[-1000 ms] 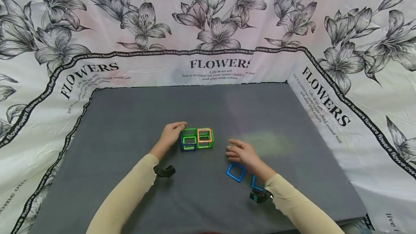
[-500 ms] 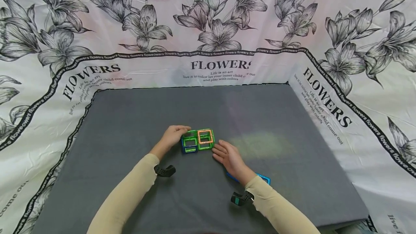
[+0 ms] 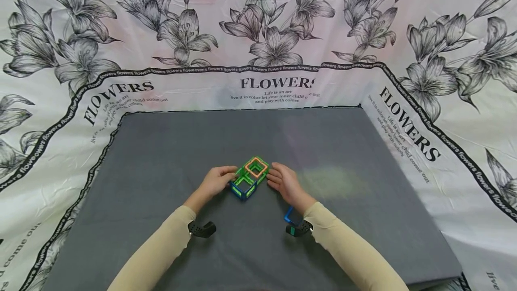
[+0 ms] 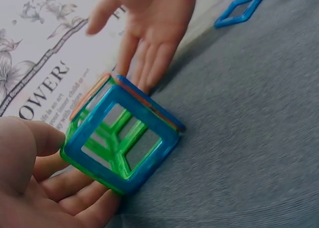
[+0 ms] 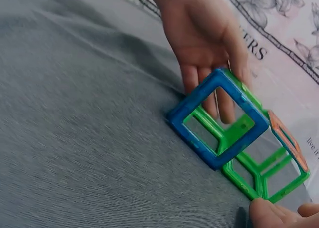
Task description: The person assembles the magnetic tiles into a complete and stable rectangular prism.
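Observation:
A small box-like structure of magnetic tiles, made of open square frames in green, blue and orange, stands at an angle on the grey table. My left hand holds its left side, thumb at an upper edge and fingers along the side; the left wrist view shows a blue square tile on the end facing that camera. On the opposite side, my right hand has its fingers extended, fingertips right at the structure's edge. A loose blue square tile lies beneath the right wrist, partly hidden.
Loose blue tile also shows on the cloth in the left wrist view, with a corner of another beyond it. Grey cloth covers the table. A white curtain with flower prints surrounds its back and sides.
My right hand has come left from over the loose blue tiles to the structure's right side. The structure has turned, its blue end swinging toward the front, and my left hand has moved slightly nearer.

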`<state>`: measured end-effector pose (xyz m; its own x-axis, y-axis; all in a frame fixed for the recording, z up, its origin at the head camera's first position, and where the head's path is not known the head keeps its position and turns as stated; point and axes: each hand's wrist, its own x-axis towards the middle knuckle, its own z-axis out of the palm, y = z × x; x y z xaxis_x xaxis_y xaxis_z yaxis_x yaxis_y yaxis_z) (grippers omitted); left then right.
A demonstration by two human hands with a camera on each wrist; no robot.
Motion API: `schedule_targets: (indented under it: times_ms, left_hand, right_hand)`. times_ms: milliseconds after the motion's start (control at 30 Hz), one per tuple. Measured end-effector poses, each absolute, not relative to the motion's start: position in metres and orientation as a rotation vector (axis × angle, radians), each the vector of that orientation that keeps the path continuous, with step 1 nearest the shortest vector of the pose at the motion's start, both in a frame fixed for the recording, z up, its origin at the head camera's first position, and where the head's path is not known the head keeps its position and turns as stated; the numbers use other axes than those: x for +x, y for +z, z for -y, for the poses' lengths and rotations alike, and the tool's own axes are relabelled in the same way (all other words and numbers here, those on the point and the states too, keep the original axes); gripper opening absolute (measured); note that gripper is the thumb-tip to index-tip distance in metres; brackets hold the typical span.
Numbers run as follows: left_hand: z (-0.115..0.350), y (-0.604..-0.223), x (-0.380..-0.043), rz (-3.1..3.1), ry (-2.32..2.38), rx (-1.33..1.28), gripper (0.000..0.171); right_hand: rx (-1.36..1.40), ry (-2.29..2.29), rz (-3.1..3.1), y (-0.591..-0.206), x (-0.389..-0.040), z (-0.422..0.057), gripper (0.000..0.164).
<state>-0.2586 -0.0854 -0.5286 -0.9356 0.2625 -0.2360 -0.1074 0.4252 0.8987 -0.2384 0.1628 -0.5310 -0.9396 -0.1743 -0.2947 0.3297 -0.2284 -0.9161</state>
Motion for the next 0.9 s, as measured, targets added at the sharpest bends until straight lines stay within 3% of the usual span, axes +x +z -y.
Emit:
schedule_targets:
  times_ms: [367,900]
  left_hand:
    - [0.072,-0.535,-0.243,-2.218,1.692,0.07,0.054]
    - [0.054,-0.542,-0.243,-2.166,1.881,-0.027,0.052]
  right_hand:
    - [0.128,-2.114,-1.777,-0.529,-0.269,-0.157,0.07]
    - [0.109,-2.085,-1.815,-0.534,-0.284,-0.152,0.071]
